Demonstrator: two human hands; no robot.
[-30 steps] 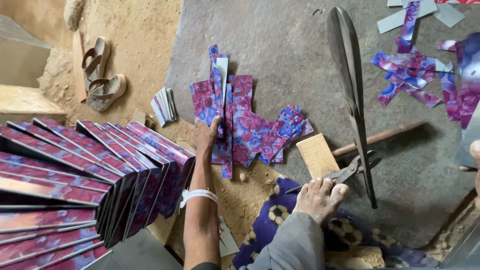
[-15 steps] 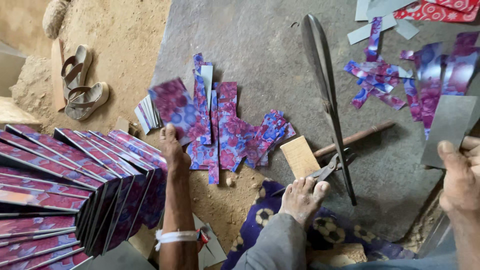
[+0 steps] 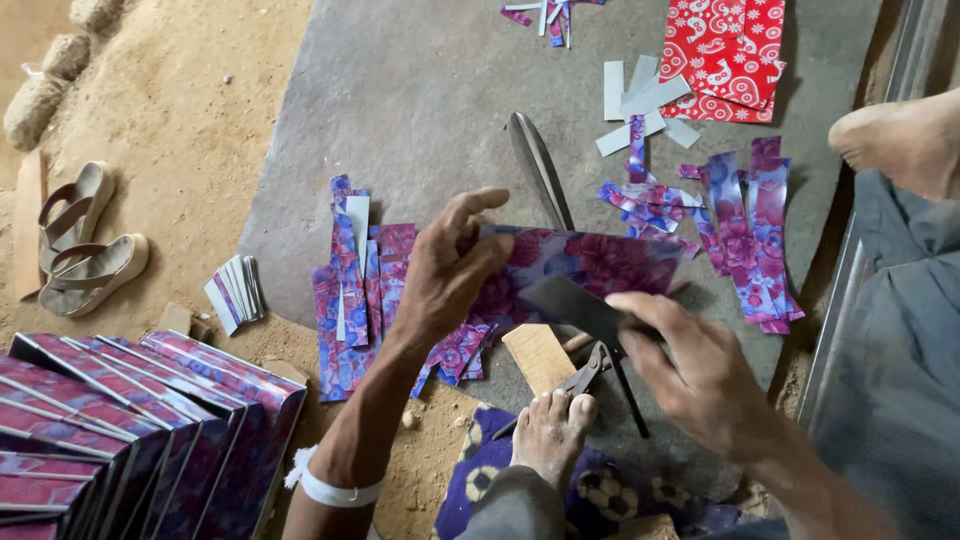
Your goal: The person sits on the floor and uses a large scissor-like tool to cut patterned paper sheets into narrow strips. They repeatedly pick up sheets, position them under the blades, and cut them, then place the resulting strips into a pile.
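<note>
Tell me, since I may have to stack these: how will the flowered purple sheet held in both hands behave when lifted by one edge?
The flowered purple sheet spans flat between the left hand and right hand without drooping, so it is probably stiff card. It looks thin, hence likely light. Its printed face appears glossy, so it may slide off a stack like the offcuts.

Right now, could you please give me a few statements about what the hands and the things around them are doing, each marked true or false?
1. Both hands hold one floral purple sheet. True: the left hand grips its left end, the right hand its lower right.
2. The large shears lie on sand. False: they rest on the grey slab.
3. A bare foot rests by the shears' handles. True.
4. The red patterned sheet lies under the left hand. False: it lies at the far right.
5. The sandals stand on the sand at the left. True.
</note>
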